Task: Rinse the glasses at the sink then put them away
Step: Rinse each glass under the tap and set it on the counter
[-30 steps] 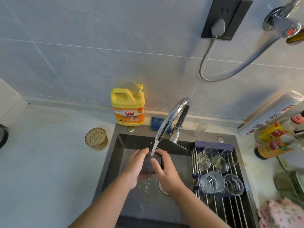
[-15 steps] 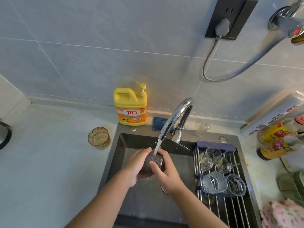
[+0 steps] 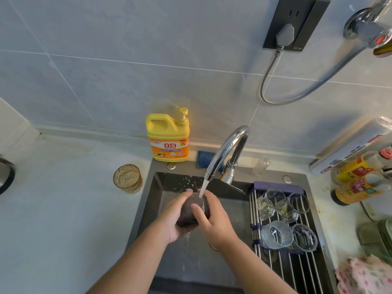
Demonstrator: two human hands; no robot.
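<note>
Two hands meet over the middle of the sink (image 3: 184,166). The left hand (image 3: 176,217) cups a dark glass (image 3: 192,209) from below with its fingers curled round it. The right hand (image 3: 212,221) wraps its side, thumb laid across the front. Water from the faucet (image 3: 227,149) falls onto the glass. An amber glass (image 3: 128,178) stands by the sink's left rim, and the counter (image 3: 63,209) runs wide beyond it. At the back edge, the yellow bottle (image 3: 169,139) reads "立白".

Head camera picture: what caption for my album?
Left hand and right hand hold a dark glass under the running tap, beside the rack.
</note>
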